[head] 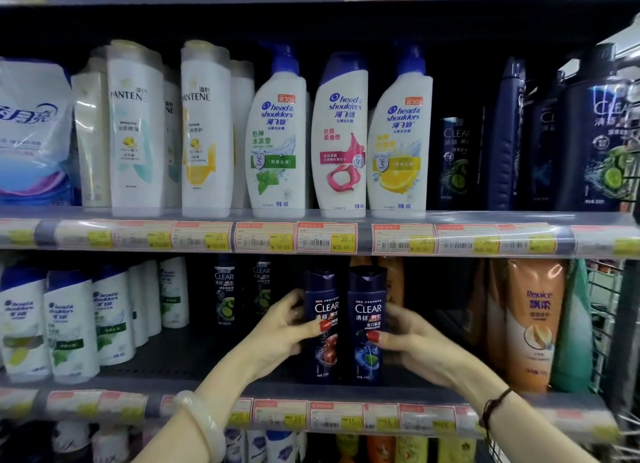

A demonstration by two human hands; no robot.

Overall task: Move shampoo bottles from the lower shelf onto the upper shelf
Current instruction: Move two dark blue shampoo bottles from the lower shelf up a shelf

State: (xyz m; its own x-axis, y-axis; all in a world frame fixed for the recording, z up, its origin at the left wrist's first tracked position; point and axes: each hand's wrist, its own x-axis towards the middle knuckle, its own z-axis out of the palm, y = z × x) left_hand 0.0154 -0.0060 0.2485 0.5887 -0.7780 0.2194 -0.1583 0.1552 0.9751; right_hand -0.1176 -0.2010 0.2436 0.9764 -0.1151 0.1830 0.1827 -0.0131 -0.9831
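Two dark blue Clear shampoo bottles stand side by side at the front of the lower shelf (242, 386). My left hand (284, 324) grips the left bottle (323, 327), the one with a red picture. My right hand (412, 345) grips the right bottle (367, 324), the one with a blue and green picture. On the upper shelf (346, 217), dark Clear bottles (457, 158) stand at the right with a gap around them.
The upper shelf carries Pantene bottles (135, 130), Head & Shoulders bottles (341, 137) and a white refill pouch (31, 130). More Head & Shoulders bottles (69, 327) stand lower left, two small Clear bottles (225, 293) behind, orange Rejoice bottles (533, 324) at right. A wire rack (609, 310) edges the right.
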